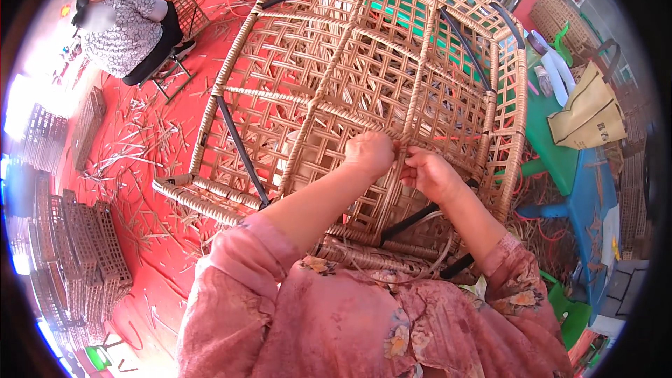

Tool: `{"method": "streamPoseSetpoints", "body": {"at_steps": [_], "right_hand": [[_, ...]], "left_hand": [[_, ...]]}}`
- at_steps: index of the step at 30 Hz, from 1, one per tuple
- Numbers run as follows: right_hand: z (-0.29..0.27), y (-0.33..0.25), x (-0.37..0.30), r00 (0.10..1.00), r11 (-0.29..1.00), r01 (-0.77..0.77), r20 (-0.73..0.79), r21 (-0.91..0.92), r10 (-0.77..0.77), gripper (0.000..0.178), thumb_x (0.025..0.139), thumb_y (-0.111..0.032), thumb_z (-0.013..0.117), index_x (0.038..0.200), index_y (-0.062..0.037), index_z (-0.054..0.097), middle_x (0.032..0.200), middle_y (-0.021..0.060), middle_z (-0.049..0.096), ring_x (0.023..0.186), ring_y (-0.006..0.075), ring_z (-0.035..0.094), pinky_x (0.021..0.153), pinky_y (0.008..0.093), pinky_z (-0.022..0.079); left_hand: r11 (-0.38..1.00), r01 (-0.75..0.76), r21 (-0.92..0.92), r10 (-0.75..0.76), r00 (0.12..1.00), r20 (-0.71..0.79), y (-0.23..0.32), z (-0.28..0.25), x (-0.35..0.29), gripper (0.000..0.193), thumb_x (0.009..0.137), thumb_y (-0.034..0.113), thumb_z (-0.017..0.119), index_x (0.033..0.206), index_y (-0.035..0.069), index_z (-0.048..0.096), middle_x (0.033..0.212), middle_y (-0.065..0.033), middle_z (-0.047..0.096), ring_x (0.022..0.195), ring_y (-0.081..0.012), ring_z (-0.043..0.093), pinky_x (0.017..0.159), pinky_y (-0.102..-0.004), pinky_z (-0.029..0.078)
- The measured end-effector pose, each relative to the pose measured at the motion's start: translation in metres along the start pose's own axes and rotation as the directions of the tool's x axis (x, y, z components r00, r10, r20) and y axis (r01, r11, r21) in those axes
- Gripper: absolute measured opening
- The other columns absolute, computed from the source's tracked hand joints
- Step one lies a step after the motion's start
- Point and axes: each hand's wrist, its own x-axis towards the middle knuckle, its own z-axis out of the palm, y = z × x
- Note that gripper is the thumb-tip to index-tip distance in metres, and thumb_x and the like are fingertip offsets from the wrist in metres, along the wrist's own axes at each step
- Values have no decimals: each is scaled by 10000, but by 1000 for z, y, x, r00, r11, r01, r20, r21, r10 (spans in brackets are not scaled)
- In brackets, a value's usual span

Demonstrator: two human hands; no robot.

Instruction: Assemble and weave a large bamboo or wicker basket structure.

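Red floor [164, 266] spreads beyond your left hand [371, 154], littered with cane scraps [150, 133]. Further out on that side: stacked woven panels [84, 259] to the left and nearer your body, a seated co-worker [126, 35] to the left and farther off. Well right of your right hand [428, 173], a green table [549, 143] and a tan bag [588, 112].

Woven frame [313, 103] lies under both hands and reaches away past them. Key relation: one wrapped rib [416, 91] passes between your hands, its long axis running from your body outward, leaning slightly right at the far end. Left hand sits against its left side, right hand against its right; neither looks clearly nearer, though the left is set a little farther out.

Left: curled into a fist, knuckles up; cannot tell what is inside. Right: thumb and forefinger pinched together at the rib, other fingers loosely bent; whether a strand lies between them, cannot tell. Dark strut [411, 221] just bodyward of your right hand.
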Motion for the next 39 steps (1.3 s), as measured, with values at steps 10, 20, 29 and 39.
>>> {"method": "streamPoseSetpoints", "body": {"at_steps": [10,20,29,39], "right_hand": [[15,-20,-8,973,677,39,-127,-735,-194,275,820,-27,493,1070,63,564,684,83,601,520,160,621,511,286,506],[11,-32,-15,841,-42,74,85,-996,-534,196,695,-211,653,748,-24,677,689,151,639,688,324,627,667,400,490],[12,-67,-45,985,421,163,173,-892,-15,172,770,-182,715,791,-12,703,662,21,652,586,80,581,553,249,441],[12,-29,-8,987,826,-20,-142,-563,-73,296,844,-150,567,1052,60,578,842,116,644,630,170,643,525,260,520]], "left_hand": [[995,-94,24,94,996,4,3,1,-1,220,800,271,609,863,80,698,842,-148,677,851,-303,661,744,-413,518],[943,-305,133,306,952,11,6,-29,5,297,838,293,503,833,41,661,866,-184,661,856,-320,648,759,-450,506],[743,286,-606,137,820,555,10,-29,0,197,826,206,606,846,20,667,710,-73,652,561,-96,615,457,-201,457],[726,238,-645,157,856,492,-27,-35,11,128,837,172,614,816,53,657,653,-1,623,520,-70,532,472,-213,424]]}}
